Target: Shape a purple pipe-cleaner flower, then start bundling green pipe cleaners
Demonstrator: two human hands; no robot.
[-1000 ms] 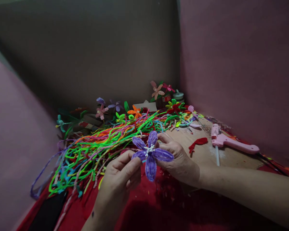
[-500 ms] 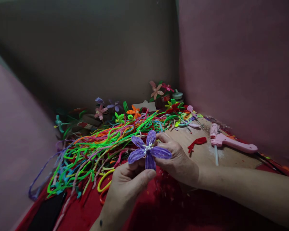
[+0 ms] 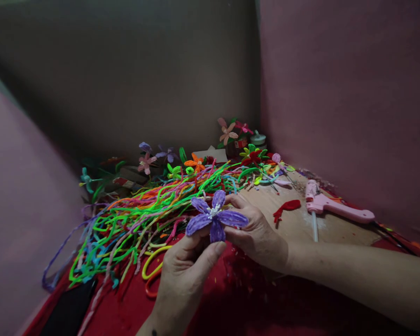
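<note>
A purple pipe-cleaner flower [image 3: 213, 218] with a white centre is held up between both hands over the red cloth. My left hand [image 3: 185, 270] pinches it from below, thumb pointing up toward the lowest petal. My right hand [image 3: 257, 233] grips it from the right side, fingers curled behind the petals. The stem is hidden by the hands. Just behind the flower lies a big tangle of coloured pipe cleaners [image 3: 143, 214], mostly green.
Finished flowers [image 3: 227, 133] stand along the back by the wall. A pink glue gun [image 3: 336, 208] lies on a wooden board [image 3: 294, 224] at the right, beside a red scrap [image 3: 287, 206]. A dark flat object [image 3: 70, 310] lies at the lower left. Walls close in all round.
My left hand has slid down and to the right, now under the flower. The flower has tilted flatter, its lowest petal looking shorter. A yellow-orange loop on the cloth has become visible.
</note>
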